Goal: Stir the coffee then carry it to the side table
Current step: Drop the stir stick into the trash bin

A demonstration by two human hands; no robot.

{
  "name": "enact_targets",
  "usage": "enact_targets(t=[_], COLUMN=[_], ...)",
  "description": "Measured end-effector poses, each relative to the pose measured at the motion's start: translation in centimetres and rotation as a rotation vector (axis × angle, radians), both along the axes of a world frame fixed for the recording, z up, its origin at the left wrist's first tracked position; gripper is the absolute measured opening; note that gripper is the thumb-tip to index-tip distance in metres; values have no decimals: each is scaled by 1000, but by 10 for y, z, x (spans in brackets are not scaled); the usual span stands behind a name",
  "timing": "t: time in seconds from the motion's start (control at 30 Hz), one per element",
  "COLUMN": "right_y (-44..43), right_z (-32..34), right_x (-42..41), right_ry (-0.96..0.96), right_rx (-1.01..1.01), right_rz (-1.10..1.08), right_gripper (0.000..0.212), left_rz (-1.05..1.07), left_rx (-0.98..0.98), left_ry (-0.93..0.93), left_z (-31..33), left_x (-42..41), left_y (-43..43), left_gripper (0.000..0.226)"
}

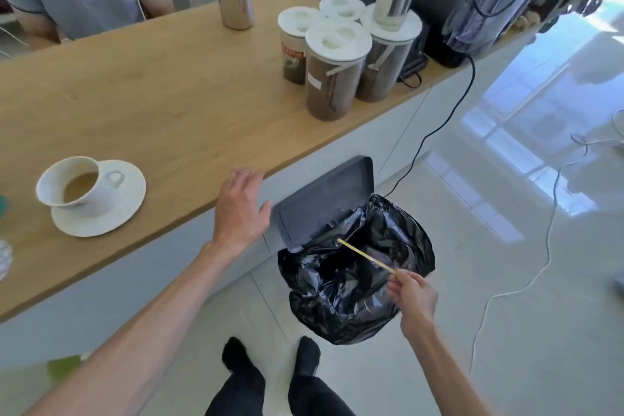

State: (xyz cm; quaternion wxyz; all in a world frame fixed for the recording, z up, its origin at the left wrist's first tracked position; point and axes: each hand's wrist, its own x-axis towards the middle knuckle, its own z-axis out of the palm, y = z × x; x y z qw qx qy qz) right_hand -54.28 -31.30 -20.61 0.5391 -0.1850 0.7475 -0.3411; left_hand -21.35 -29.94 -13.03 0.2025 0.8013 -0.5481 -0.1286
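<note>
The cup (79,186) of coffee sits on its saucer (130,203) on the bench (175,105), well left of the bin (354,267). Left hand (241,209), fingers spread and empty, is nearer it. Right hand (413,297) pinches the stir stick (366,256), angled over the bin.

The stir stick's (366,257) lower end disappears inside the right hand's (412,297) grip. The bin's body hides under its black liner (354,287) — its contents are too dark to tell. At the left edge, a teal object (3,209) and a pale one (4,260) are cut off — unidentifiable.
</note>
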Motion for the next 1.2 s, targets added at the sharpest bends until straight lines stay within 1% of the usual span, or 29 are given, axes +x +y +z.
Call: enact_targets(t=[0.13, 0.27, 0.37, 0.43, 0.53, 0.57, 0.67, 0.77, 0.93, 1.0, 1.07, 1.2], right_y=[26, 28, 16, 6, -5, -8, -22, -41, -72, -81, -88, -95], right_z=[-43, -63, -76, -84, -89, -87, -77, -60, -12, 11, 34, 77], right_x=[-14, -15, -11, -11, -9, -8, 1, 13, 44, 62, 82, 124], right_ry=[105, 164, 175, 189, 272, 305, 362, 321, 230, 196, 177, 153], right_rx=[174, 247, 265, 297, 388, 386, 304, 227, 88, 23, -39, -165], right_rz=[-5, 14, 63, 100, 196, 233, 337, 366, 466, 541, 632, 811], right_gripper=[9, 10, 12, 10, 19, 20, 25, 25, 12, 12, 16, 17], left_rz=[-5, -3, 20, 25, 13, 6, 0, -7, -20, -20, 4, 57], left_rx=[49, 100, 119, 136, 165, 168, 174, 202, 314, 343, 356, 308], left_ry=[-38, -46, -26, -16, -10, -8, 11, 26, 74, 93, 132, 144], left_z=[-14, -25, -25, -23, -24, -25, -23, -17, 2, 17, 34, 64], left_x=[-5, -4, -5, -5, -2, -1, 1, 3, 7, 10, 15, 29], left_y=[1, 1, -1, -1, 1, 1, 1, 0, -5, -5, -8, -4], left_gripper=[69, 72, 66, 60, 54, 52, 50, 50, 53, 54, 53, 49])
